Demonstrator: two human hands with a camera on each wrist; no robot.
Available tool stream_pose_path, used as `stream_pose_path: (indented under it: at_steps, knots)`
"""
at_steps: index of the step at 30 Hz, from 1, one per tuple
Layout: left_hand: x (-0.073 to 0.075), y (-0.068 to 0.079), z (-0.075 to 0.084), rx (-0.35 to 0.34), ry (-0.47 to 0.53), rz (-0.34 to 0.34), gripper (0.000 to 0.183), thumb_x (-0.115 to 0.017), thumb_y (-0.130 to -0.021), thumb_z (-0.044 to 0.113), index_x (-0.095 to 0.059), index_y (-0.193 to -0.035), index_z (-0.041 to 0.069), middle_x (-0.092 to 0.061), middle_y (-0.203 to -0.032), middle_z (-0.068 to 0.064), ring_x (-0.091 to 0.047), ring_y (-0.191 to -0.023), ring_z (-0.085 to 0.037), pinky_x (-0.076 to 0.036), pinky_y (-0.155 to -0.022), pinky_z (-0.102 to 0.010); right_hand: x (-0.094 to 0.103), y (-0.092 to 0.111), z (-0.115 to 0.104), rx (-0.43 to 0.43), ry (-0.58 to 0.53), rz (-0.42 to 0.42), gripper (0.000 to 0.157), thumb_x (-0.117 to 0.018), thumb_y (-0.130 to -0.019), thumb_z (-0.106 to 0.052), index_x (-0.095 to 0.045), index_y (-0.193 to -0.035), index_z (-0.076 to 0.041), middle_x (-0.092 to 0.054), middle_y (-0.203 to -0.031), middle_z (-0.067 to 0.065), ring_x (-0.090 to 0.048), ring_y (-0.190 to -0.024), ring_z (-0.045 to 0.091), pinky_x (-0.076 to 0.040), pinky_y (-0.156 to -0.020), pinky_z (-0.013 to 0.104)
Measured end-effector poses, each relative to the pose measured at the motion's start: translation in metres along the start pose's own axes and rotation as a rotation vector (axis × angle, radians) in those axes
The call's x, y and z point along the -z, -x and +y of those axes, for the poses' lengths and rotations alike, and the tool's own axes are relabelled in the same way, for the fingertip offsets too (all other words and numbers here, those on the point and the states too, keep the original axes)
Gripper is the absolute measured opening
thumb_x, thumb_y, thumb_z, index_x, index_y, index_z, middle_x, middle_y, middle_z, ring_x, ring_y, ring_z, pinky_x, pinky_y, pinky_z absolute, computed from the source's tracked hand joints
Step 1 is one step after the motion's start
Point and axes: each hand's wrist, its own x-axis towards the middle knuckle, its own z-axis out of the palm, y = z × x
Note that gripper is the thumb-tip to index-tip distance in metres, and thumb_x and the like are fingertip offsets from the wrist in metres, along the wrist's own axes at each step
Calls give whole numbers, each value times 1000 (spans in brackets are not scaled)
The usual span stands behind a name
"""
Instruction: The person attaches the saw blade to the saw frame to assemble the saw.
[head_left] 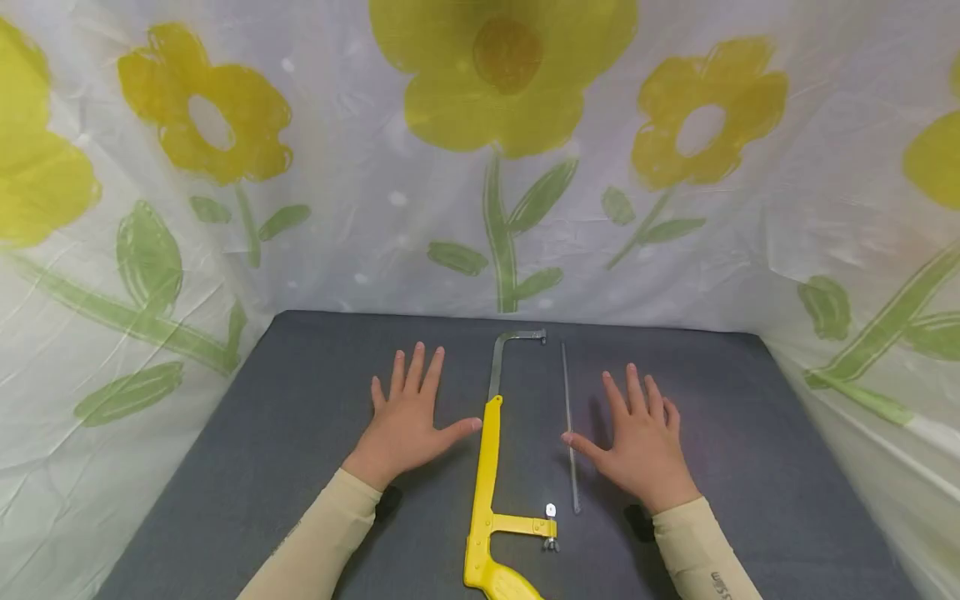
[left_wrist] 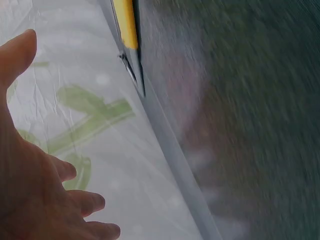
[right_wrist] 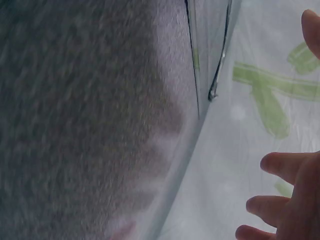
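A yellow hacksaw frame [head_left: 487,467] with a metal front arm lies on the dark grey table, its handle toward the person. A wing nut [head_left: 551,544] sits at its near crossbar. To its right lies a thin, straight saw blade [head_left: 567,392], apart from the frame. My left hand [head_left: 408,425] is spread palm down left of the frame, the thumb tip close to its yellow part. My right hand [head_left: 643,446] is spread on the blade's right, and its thumb overlaps the blade in the head view. Both hands hold nothing. In the left wrist view, the frame [left_wrist: 126,25] shows beyond the thumb.
The dark grey table [head_left: 300,517] ends at a far edge against a white curtain [head_left: 337,208] with yellow flowers and green stems. The curtain also hangs along both sides. Beige sleeves [head_left: 322,533] cover both forearms.
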Motion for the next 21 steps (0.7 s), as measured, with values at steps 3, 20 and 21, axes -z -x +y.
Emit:
stream_pose_path:
  at_steps: [3, 20, 21]
  knots:
    - [-5, 1, 7, -11, 1, -12, 122, -59, -90, 87, -3, -176, 20, 4, -183, -14, 6, -168, -48, -9, -121, -87, -4, 0, -6, 10, -6, -7, 116, -65, -87, -85, -33, -170, -11, -17, -178, 28, -17, -163, 55, -17, -122, 75]
    - [-23, 1, 35, -97, 50, -44, 116, -59, -95, 81, -9, -176, 16, -5, -183, -14, -4, -169, -46, -19, -125, -79, -12, -2, -28, 98, -17, 27, 98, -81, -92, -57, -42, -166, -7, -32, -174, 28, -40, -154, 53, -34, -119, 75]
    - [-24, 1, 36, -105, 51, -40, 115, -59, -95, 80, -10, -176, 15, -6, -183, -15, -5, -169, -46, -20, -126, -77, -13, -2, -30, 100, -19, 30, 95, -82, -92, -55, -44, -165, -6, -34, -173, 28, -43, -152, 54, -36, -118, 75]
